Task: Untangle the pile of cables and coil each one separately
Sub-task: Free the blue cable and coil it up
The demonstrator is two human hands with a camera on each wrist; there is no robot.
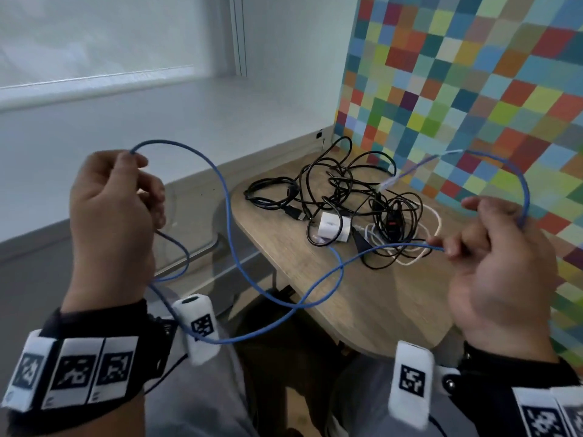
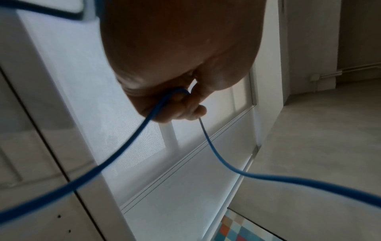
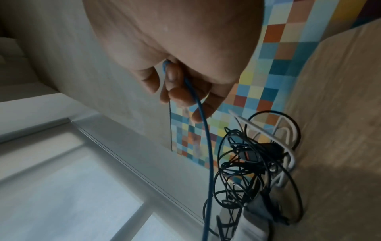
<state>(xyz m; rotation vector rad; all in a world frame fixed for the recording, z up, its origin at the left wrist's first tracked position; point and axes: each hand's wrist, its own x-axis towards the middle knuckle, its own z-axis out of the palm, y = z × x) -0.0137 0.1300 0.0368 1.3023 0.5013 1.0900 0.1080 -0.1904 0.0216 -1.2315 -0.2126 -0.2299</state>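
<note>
— Nearest the lens: black wristbands carrying white square-coded tags, one on each forearm, low in the head view. Anything gripped?

— Left hand raised at the left, fingers curled, thumb and forefinger pinching a bend of the thin blue round cable. Same seen from the left wrist: left hand closed round the blue cable, two runs dropping away from the fingers.

— And toward the middle?

— Blue cable looped up over the left fingertips, then swept down and crossed itself in the air above the near rim of the light wooden rounded table. Farther back on the tabletop lay a tangled pile of thin black cables, a white cube-shaped charger plug among them, and a thin white cable coiled at the pile's right side. One pale connector end of the blue cable hung in the air above the pile.

— Right side?

— Right hand held up, fingers curled, pinching the blue cable at two spots: one run at the fingertips, another arching over past the thumb. Confirmed from the right wrist: right hand with the blue cable clamped between curled fingers, black tangle on the table below. Behind all that, at the far right, a wall of multicoloured squares.
</note>
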